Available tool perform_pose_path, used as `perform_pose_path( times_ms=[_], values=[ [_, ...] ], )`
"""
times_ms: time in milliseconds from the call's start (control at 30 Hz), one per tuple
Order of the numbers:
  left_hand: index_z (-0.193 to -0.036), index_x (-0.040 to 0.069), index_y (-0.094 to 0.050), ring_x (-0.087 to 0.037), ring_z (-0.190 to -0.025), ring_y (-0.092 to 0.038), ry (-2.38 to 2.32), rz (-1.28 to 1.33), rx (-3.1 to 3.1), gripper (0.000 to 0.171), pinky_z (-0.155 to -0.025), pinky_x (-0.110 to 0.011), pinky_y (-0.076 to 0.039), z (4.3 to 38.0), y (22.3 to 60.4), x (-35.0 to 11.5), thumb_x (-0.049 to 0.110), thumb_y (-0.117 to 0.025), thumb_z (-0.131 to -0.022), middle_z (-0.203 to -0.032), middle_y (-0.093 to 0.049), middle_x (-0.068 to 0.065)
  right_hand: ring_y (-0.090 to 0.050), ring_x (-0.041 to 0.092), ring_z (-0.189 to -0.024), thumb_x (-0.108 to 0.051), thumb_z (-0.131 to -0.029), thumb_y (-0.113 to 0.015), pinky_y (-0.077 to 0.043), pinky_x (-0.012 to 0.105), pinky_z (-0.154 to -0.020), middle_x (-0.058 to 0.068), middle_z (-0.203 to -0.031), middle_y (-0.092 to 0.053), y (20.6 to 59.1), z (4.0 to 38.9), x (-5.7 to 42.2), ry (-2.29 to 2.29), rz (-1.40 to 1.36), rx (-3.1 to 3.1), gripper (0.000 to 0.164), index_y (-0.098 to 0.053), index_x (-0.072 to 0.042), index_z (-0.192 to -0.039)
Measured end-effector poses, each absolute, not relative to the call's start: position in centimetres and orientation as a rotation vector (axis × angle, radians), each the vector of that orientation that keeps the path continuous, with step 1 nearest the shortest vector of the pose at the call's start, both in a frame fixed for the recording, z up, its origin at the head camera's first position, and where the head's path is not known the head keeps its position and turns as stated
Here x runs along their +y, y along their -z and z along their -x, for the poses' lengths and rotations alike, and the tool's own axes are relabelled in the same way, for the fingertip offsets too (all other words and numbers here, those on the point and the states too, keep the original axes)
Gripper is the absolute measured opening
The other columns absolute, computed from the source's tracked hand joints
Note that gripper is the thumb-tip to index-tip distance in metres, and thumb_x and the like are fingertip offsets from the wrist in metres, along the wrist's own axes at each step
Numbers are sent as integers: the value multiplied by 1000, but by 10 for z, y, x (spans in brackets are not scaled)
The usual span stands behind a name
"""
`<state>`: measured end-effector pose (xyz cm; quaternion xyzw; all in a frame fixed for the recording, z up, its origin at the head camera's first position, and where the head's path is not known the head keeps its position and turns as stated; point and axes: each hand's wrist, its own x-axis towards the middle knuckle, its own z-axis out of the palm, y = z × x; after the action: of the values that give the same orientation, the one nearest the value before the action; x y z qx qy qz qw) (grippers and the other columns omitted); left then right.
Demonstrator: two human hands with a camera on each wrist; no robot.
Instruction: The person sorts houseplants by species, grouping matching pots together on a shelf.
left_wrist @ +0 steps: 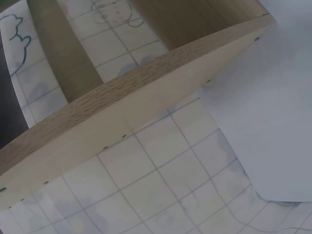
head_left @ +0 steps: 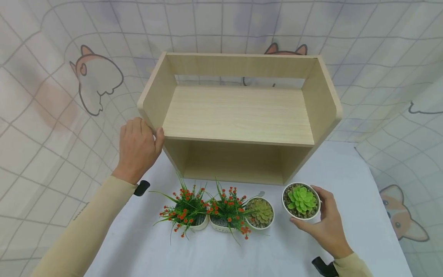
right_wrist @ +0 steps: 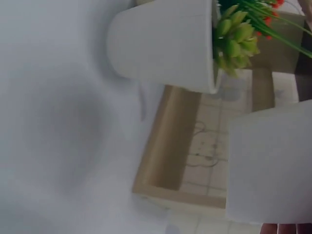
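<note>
My left hand (head_left: 137, 149) grips the left side panel of a pale wooden two-tier shelf (head_left: 238, 111), its thumb near the front edge. In the left wrist view the panel (left_wrist: 122, 95) runs diagonally and the hand is out of sight. My right hand (head_left: 328, 227) holds a bright green potted succulent (head_left: 302, 200) by its round white pot, right of the other plants. The right wrist view shows this white pot (right_wrist: 273, 165) raised over the table, with fingertips (right_wrist: 287, 228) at its lower edge. Left of it stands a duller green potted succulent (head_left: 260, 212).
Two pots of red-flowered plants (head_left: 188, 209) (head_left: 226, 209) stand left of the duller succulent, in front of the shelf. A white cloth (head_left: 349, 181) covers the table. Grid-patterned curtains (head_left: 387, 77) with cartoon animals surround the back and sides.
</note>
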<state>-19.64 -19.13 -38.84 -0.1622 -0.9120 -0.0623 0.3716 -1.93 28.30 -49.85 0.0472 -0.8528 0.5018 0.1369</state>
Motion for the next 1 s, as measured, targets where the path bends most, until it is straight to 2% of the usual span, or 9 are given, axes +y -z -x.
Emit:
perform_pose_path(
  times_ms=[500,867,1000],
  values=[
    [-76,-3,-44,-39,-67,-40,141,442,-2317,44,-62,-50,-35,199,390,-193,29,-39,-105,-75,-44,-20,-49,2,-130,23,-49,-89,-39,6,-108,-11,-145,-44,436,52,265,-1478,-316,-2341,111,-38,6,-147],
    [-77,-4,-45,-42,-69,-43,179,447,-2304,41,-63,-53,-36,200,393,-197,28,-42,-103,-76,-46,-22,-54,16,-132,38,-45,-76,-49,17,-106,9,-147,-49,386,80,233,-1810,-610,-2033,110,-34,16,-145],
    [-79,-3,-46,-42,-69,-44,169,449,-2311,40,-63,-52,-37,201,393,-197,27,-43,-104,-76,-47,-22,-55,19,-131,38,-45,-75,-51,18,-104,11,-146,-50,373,89,220,-1869,-661,-1971,110,-36,15,-146]
  ],
)
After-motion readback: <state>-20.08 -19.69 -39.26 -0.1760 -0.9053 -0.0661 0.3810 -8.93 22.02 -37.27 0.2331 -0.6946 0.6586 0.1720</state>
